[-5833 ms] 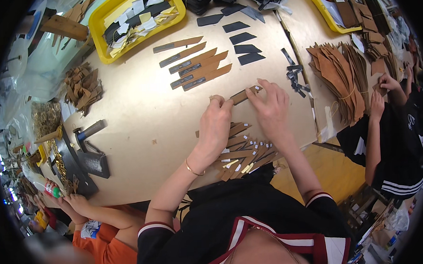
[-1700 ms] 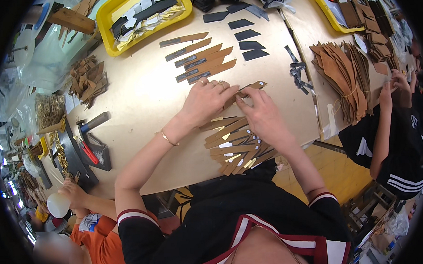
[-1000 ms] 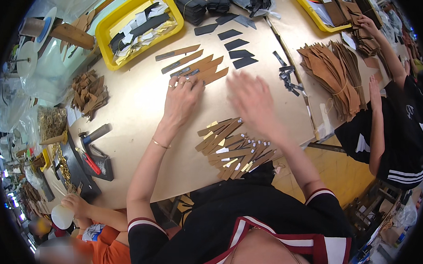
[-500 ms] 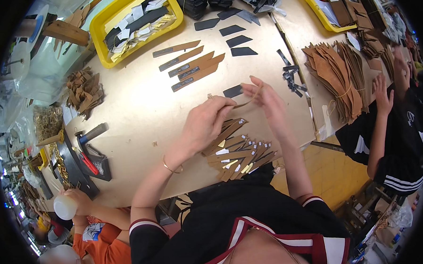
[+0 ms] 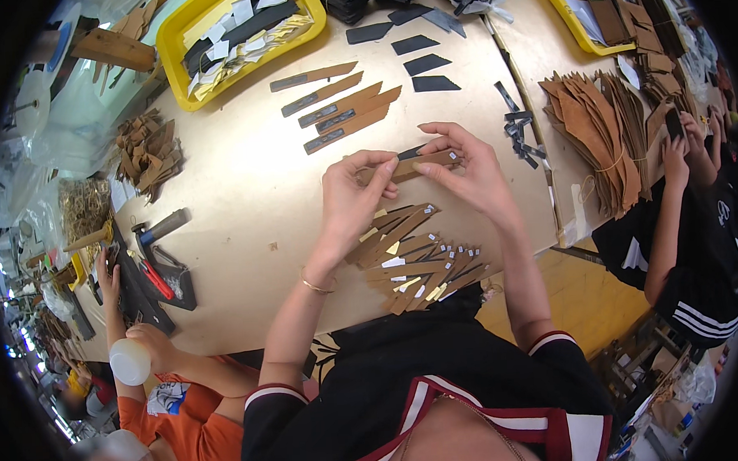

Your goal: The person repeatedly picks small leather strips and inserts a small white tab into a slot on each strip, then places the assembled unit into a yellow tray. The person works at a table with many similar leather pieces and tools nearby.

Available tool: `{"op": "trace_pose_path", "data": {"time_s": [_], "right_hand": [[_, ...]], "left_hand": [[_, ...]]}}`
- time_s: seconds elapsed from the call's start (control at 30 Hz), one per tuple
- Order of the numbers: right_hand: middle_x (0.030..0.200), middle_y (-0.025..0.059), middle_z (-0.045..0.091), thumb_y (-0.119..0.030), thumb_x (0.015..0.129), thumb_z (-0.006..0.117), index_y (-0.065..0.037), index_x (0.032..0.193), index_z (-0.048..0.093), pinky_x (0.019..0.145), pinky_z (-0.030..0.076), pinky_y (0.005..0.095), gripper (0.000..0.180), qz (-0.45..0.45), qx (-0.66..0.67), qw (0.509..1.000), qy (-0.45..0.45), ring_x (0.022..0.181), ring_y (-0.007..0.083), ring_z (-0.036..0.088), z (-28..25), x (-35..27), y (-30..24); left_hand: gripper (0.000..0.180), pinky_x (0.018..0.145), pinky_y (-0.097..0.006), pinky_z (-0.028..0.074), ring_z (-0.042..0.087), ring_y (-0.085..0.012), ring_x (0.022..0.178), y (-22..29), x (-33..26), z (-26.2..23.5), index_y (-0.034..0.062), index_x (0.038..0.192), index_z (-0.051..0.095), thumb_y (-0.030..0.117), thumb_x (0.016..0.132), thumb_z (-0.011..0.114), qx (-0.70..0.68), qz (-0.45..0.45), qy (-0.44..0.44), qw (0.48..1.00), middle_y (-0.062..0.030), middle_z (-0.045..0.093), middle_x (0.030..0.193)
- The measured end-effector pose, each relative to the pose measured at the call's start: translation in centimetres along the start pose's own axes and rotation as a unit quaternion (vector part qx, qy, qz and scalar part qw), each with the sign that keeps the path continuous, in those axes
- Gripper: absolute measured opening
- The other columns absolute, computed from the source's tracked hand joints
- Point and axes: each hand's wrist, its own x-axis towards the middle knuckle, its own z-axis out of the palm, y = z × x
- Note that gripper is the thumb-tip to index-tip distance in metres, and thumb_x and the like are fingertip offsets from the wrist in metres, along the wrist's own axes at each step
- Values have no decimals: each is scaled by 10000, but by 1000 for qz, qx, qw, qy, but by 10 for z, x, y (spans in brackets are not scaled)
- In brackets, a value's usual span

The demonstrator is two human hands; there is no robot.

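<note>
Both hands meet over the middle of the bench (image 5: 244, 195) in the head view. The left hand (image 5: 353, 200) pinches one end of a brown leather strip (image 5: 419, 161) between thumb and fingertips, and the right hand (image 5: 465, 170) pinches the other end, its fingers curled over the top. A small dark patch (image 5: 409, 153) sits on the strip between the two hands. The strip is held just above the bench top, or resting on it; which one cannot be told.

Just below the hands, nearer the person, a fanned pile of similar brown strips (image 5: 411, 257) with small white and yellow tags lies on the bench. Beyond the hands, a row of finished strips with dark inserts (image 5: 339, 108) lies side by side, and dark cut pieces (image 5: 423, 63) sit further up. A yellow tray (image 5: 241, 34) of mixed pieces stands at the far left. To the right, a tall stack of brown leather shapes (image 5: 595, 130) rests near another person's hand (image 5: 674, 147). At the left edge lie a hammer (image 5: 161, 227) and red-handled pliers (image 5: 153, 277).
</note>
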Motion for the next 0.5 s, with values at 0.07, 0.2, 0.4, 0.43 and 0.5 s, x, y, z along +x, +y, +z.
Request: {"op": "trace_pose_path", "data": {"time_s": [0.07,0.2,0.4,0.43,0.5], "right_hand": [[883,72,703,-36,857,718,-43,1187,629,715,543,265,342,16,-31,999,-20,797,118,661,-5,4,-4],[895,96,703,-26,855,699,-26,1162,624,711,559,282,316,31,-36,998,-36,803,154,688,-6,9,-7],[866,107,708,-9,853,667,-9,1092,625,703,552,303,243,40,-75,996,-8,814,194,709,5,16,-7],[862,108,710,-19,848,672,-10,1083,624,708,551,308,240,31,-88,996,-8,810,197,709,5,17,-8],[855,108,712,-39,839,682,-13,1066,622,720,548,317,237,28,-111,993,-3,803,202,709,2,20,-9]], "left_hand": [[192,598,-213,557,635,-71,641,-1,0,3,-66,1036,698,96,933,694,-24,2,6,1000,-68,704,819],[182,611,-225,570,655,-89,665,-4,-4,7,-57,1020,703,98,925,703,43,7,39,998,-71,708,841],[168,604,-224,565,667,-99,663,-7,-1,10,-52,985,716,100,915,708,85,53,77,992,-74,717,838],[168,601,-223,563,665,-98,659,-7,0,10,-54,980,719,100,914,708,97,52,77,991,-76,717,834],[167,593,-222,560,659,-92,650,-6,1,10,-54,972,723,99,909,709,113,44,76,990,-79,716,822]]}}
